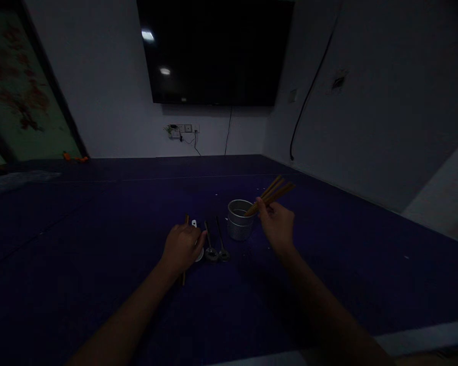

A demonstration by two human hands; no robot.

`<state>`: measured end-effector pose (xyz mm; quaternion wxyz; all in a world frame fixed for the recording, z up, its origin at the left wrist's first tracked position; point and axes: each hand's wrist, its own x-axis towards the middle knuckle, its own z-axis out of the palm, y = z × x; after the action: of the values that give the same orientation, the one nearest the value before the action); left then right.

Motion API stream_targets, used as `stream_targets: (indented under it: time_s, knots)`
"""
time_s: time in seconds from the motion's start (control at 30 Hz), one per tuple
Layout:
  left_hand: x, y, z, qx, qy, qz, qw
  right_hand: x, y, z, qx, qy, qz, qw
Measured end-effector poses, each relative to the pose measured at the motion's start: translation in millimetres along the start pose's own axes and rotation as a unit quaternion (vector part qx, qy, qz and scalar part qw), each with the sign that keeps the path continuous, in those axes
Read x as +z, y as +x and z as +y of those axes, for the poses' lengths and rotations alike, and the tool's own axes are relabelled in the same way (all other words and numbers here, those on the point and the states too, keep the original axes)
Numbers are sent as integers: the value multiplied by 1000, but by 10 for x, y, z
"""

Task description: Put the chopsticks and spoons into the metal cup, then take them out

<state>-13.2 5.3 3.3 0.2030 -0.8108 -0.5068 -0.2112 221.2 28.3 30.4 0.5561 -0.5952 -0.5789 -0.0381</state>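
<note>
In my right hand [277, 223] is a bundle of yellowish wooden chopsticks [277, 193], pinched and slanted. Their lower ends reach over the rim of a grey metal cup [239, 229], which stands upright just left of this hand. My left hand [183, 246] is low on the purple surface, its fingers curled over more chopsticks [183, 279] that stick out above and below it; its fingertips are hidden. Beside its thumb a white spoon [199, 255] is partly covered. Two metal spoons, one [211, 254] nearer that hand and another [224, 254] nearer the cup, lie side by side.
The purple surface [99, 229] stretches to the walls. A large black screen [217, 56] hangs ahead, above wall sockets [188, 128] with cables. A dark cable [309, 96] runs down the right wall. Clear plastic [19, 180] and an orange object [76, 158] lie far left.
</note>
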Motion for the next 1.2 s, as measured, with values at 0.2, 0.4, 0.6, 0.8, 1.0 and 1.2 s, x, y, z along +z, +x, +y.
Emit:
stream_targets:
  time_s: [0.2,0.4,0.6,0.8,1.0,1.2]
  knots:
    - [0,10,-12,-9,-4,-15,1000,-8,-9,-15,-16,-33,0,999]
    - [-10,10,-8,-23,-2,-32,999,-8,-13,5,-11,-37,-2,999]
    - [-70,28,-53,-102,12,-56,993,-25,-17,-12,-4,-44,-16,999]
    - [-69,46,-182,-192,20,-132,972,-25,-2,0,30,-77,-50,995]
    - [54,2,-320,-242,17,-167,956,-65,-18,-61,62,-158,-78,982]
    - [112,-12,-357,-253,-18,-190,948,-133,-93,-118,35,-157,79,984]
